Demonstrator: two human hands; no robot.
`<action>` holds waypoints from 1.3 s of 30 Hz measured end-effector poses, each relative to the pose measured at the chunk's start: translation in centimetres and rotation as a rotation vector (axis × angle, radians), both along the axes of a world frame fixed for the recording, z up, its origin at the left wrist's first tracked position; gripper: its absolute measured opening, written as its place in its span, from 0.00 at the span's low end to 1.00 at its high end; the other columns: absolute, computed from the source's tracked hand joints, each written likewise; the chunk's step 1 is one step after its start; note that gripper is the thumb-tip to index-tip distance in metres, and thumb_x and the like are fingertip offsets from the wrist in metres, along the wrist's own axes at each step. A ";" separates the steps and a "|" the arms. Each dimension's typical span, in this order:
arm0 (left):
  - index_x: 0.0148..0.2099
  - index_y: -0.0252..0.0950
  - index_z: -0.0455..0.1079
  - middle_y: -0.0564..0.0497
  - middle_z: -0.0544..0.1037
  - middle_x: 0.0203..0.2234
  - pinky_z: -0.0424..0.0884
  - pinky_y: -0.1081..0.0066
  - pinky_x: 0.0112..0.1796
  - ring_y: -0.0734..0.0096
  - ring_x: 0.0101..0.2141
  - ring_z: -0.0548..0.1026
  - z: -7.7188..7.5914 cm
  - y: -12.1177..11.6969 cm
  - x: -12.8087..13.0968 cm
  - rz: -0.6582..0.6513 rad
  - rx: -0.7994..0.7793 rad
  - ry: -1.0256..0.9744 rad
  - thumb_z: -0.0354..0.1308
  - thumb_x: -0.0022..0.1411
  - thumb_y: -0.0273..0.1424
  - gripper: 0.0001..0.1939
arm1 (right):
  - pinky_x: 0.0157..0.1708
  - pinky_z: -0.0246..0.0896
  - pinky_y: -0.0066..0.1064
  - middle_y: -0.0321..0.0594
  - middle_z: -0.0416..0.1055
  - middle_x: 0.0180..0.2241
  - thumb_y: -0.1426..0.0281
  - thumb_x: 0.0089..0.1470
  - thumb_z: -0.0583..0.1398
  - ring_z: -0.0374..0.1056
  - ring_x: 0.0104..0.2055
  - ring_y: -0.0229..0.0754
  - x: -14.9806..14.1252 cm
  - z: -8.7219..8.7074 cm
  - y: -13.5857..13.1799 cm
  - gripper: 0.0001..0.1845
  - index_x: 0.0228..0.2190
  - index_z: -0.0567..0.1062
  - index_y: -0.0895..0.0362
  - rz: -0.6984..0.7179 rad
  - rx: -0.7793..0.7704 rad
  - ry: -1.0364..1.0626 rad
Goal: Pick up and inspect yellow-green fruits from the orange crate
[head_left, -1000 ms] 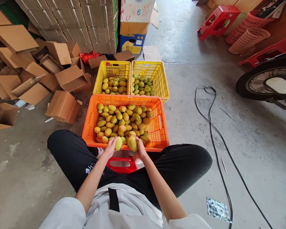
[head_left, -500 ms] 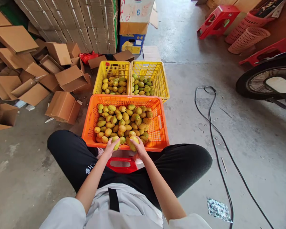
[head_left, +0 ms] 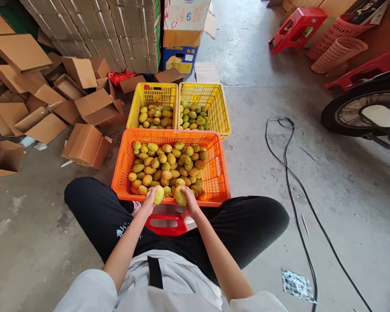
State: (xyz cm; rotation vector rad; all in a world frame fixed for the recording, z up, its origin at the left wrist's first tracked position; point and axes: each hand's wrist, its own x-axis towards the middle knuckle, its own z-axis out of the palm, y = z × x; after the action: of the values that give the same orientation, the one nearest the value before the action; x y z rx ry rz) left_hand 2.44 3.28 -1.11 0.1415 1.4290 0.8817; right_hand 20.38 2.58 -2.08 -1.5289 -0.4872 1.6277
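I sit on a red stool (head_left: 166, 224) facing an orange crate (head_left: 218, 173) full of yellow-green mangoes (head_left: 169, 167). At the crate's near edge my left hand (head_left: 148, 202) is closed round a yellow mango (head_left: 158, 194). Beside it my right hand (head_left: 190, 203) grips another mango (head_left: 180, 196). Both fruits are held just above the pile. Behind the orange crate stand two yellow crates side by side: the left yellow crate (head_left: 139, 93) holds yellower mangoes, the right yellow crate (head_left: 219, 106) greener ones.
Loose and folded cardboard boxes (head_left: 84, 145) litter the floor at left, with flat stacks (head_left: 117, 30) behind. A black cable (head_left: 289, 173) runs across the concrete at right. A motorbike wheel (head_left: 360, 112), red stools (head_left: 297, 26) and pink baskets (head_left: 339, 50) are at the right.
Both hands have turned their mangoes slightly in place at the crate's near edge. The left mango now shows more above the fingers; the right one sits lower in the hand.
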 end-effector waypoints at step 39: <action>0.47 0.32 0.74 0.44 0.83 0.28 0.81 0.67 0.33 0.62 0.30 0.84 -1.1 0.2 -0.1 0.089 0.010 -0.037 0.62 0.67 0.48 0.22 | 0.38 0.69 0.37 0.38 0.79 0.35 0.48 0.44 0.65 0.72 0.43 0.53 0.1 0.0 0.0 0.22 0.35 0.77 0.50 -0.065 -0.005 -0.043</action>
State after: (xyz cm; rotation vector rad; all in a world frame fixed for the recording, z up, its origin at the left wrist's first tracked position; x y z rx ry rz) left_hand 2.38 3.49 -2.25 0.0687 1.4056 0.9597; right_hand 20.52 2.62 -2.11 -1.5700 -0.4525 1.5503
